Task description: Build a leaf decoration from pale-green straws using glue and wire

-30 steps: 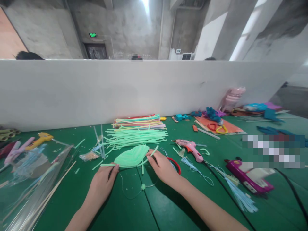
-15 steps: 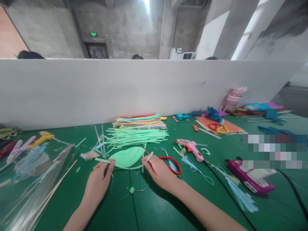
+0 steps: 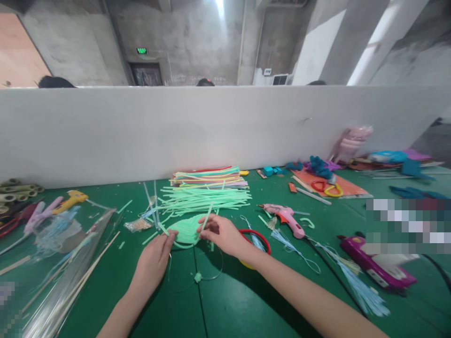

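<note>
A light green pipe cleaner [image 3: 208, 213] is bent in a curve along the lower edge of a leaf-shaped piece [image 3: 183, 231] made of rows of the same fuzzy stems. My left hand [image 3: 155, 256] pinches its left end between thumb and finger. Near the other end, my right hand [image 3: 225, 234] is closed on it, and the tip sticks up past the fingers. Just below lies a thin wire ring with a small green fuzzy knot [image 3: 198, 278]. Red and yellow-handled scissors [image 3: 268, 245] lie partly hidden under my right wrist.
Behind my hands is a heap of green pipe cleaners [image 3: 207, 199] with a mixed-colour bundle [image 3: 207, 177]. A pink glue gun [image 3: 287, 218], blue tassels [image 3: 292, 246] and a purple tool [image 3: 377, 263] lie right. Clear plastic sheeting [image 3: 66, 277] lies left. A white partition [image 3: 176, 131] stands behind.
The pipe cleaner's ends have gone from nearly level to bent upward. My right hand has moved left over the leaf's right part. The whole view has shifted slightly.
</note>
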Action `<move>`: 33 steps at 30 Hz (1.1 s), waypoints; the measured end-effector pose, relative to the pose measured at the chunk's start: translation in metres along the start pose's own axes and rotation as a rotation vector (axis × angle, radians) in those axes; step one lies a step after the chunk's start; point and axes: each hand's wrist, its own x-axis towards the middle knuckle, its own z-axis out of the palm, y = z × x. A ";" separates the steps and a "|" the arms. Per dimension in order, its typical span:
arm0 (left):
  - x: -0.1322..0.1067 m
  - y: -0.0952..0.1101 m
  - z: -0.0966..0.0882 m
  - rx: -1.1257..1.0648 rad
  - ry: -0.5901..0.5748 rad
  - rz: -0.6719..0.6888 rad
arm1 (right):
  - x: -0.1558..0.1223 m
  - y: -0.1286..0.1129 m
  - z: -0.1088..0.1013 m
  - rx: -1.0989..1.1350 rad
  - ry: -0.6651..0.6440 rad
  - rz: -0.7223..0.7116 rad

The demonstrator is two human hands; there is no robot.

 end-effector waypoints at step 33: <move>0.009 0.028 0.008 -0.059 0.082 0.014 | 0.001 0.005 0.011 -0.846 -0.081 -0.376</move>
